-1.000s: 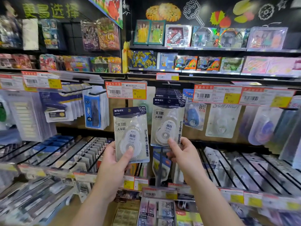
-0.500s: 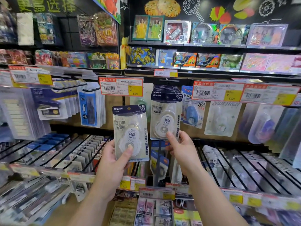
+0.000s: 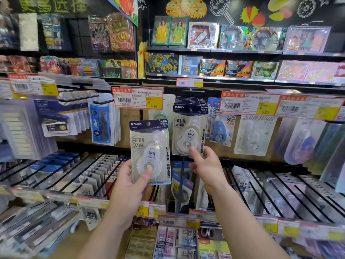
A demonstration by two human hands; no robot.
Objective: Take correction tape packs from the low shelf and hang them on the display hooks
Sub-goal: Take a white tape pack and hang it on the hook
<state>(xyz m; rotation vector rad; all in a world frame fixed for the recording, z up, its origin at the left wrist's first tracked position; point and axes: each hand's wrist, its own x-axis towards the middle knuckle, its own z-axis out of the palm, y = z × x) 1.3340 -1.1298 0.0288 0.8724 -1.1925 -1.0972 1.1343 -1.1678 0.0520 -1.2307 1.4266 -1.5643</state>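
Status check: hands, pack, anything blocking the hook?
Left hand grips loose correction tape pack. Right hand touches hung pack. Hook full of packs.

Shop aisle under bright indoor light, black wall (image 3: 242, 4) showing painted cookies and fruit, dark upper shelves (image 3: 242, 51) carrying boxed toys (image 3: 203, 35), wooden back panel (image 3: 128, 124) sitting behind hanging stationery, red-and-yellow price tags (image 3: 137, 98) hanging along rails, wire dividers (image 3: 78, 174) slanting below.

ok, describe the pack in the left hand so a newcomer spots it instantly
Find the red-and-yellow 6.80 price tag at centre. Just below it, the left hand holds up a clear plastic correction tape pack with a navy header. Unlike the identical packs on the hook to its right, it hangs on nothing.
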